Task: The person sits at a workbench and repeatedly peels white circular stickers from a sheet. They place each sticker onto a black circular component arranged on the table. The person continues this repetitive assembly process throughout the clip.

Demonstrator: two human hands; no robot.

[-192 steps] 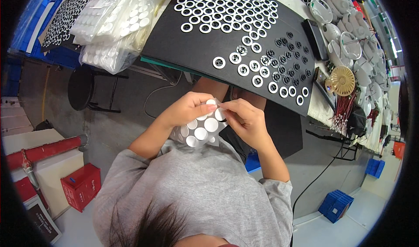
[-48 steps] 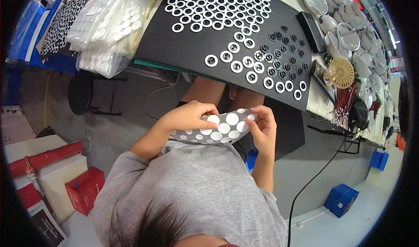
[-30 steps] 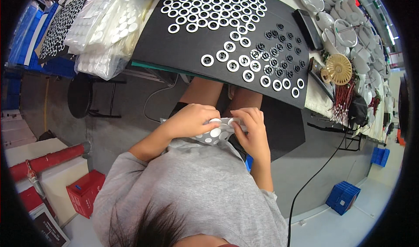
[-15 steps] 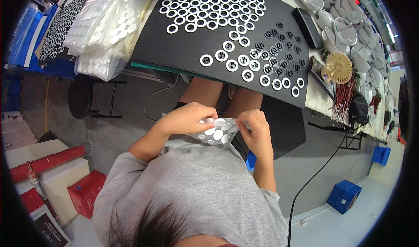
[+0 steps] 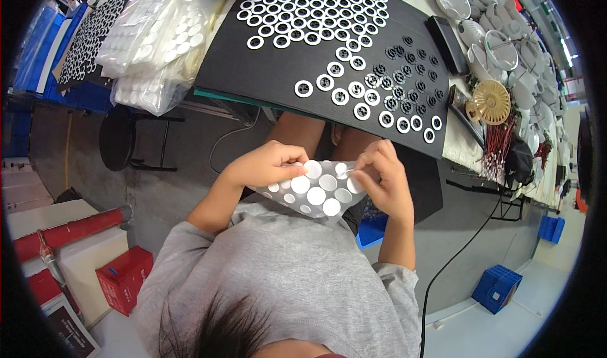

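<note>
A grey backing sheet (image 5: pixel 314 182) with round white stickers (image 5: pixel 317 197) hangs tilted over my lap. My left hand (image 5: pixel 269 165) is closed on its upper left part, thumb lying on the front. At its right end my right hand (image 5: pixel 384 176) pinches the upper edge between thumb and fingers. Whether a loose sticker is also in the right fingers, I cannot tell. Beyond the hands, a black board (image 5: pixel 253 70) on the table bears many white rings with black centres (image 5: pixel 303 88) and several bare black round parts (image 5: pixel 413 97).
Clear bags of white discs (image 5: pixel 152 48) lie left of the board. To the right are a black oblong case (image 5: pixel 447 45), a cream handheld fan (image 5: pixel 490 102), red wires (image 5: pixel 499 143) and white housings (image 5: pixel 502 48). A blue bin (image 5: pixel 373 230) stands below my right forearm.
The sticker sheet has turned flatter toward view and shows more of its face. My right hand has shifted slightly right and up; the left stays near the same place.
</note>
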